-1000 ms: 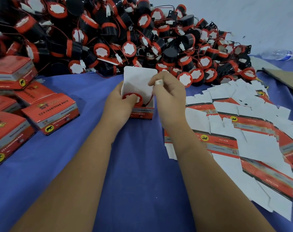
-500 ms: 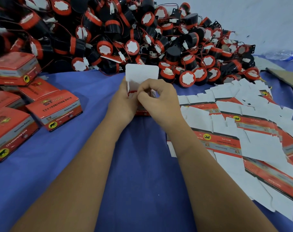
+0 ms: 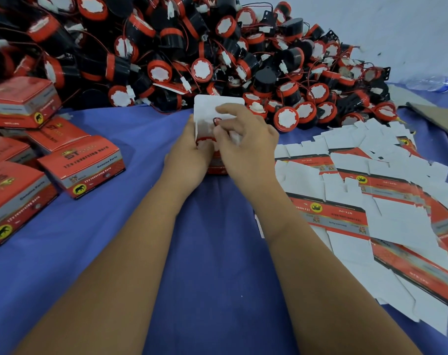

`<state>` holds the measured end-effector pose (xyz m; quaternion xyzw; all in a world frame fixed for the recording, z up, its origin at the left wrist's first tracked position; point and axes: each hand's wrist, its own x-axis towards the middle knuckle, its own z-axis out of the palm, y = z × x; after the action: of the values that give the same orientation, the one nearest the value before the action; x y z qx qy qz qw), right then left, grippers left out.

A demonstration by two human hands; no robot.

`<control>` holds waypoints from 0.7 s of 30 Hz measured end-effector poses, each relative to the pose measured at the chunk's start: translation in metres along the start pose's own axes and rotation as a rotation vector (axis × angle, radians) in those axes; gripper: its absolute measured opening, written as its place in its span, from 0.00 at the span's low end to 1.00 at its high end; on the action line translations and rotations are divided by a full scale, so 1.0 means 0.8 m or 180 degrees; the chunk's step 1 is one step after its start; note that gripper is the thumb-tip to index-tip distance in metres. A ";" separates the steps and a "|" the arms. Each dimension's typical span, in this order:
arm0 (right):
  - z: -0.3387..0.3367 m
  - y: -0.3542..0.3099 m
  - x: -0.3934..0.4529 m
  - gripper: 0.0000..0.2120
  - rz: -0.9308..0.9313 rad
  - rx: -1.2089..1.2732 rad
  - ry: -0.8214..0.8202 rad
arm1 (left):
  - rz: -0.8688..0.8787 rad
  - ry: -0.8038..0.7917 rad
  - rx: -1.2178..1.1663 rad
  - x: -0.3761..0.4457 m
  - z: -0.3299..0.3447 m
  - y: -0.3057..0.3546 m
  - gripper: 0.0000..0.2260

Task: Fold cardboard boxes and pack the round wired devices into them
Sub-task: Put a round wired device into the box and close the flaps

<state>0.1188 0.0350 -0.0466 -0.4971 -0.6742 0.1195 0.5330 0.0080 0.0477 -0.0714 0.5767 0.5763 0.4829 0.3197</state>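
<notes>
Gripping a small cardboard box [image 3: 219, 108] (white flap upright), both hands curl

Single head-worn wide-angle view is looking forward and down, sitting close over the hands [image 3: 219, 147] and taking in the blue tabletop [image 3: 212, 290] to its far edge.

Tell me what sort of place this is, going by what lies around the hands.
Probably a small packing workshop, hand assembly line style. A big heap of round black-and-red wired devices fills the far side, flat unfolded red-and-white cardboard boxes lie spread on the blue cloth, and finished red boxes stack up opposite them.
</notes>
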 end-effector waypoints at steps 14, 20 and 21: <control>-0.001 0.030 -0.001 0.03 0.0212 -0.1038 -0.0118 | -0.0248 0.0232 -0.0118 -0.003 0.002 0.003 0.08; 0.005 0.024 -0.005 0.06 0.0135 -0.0795 -0.0298 | -0.0231 0.0236 -0.0381 -0.005 0.008 0.010 0.13; 0.004 0.025 -0.006 0.05 0.0130 -0.0771 -0.0326 | -0.0232 0.0233 -0.0376 -0.004 0.008 0.008 0.13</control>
<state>0.1265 0.0420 -0.0642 -0.5648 -0.6997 0.0733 0.4314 0.0166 0.0451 -0.0680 0.5173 0.5787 0.5248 0.3493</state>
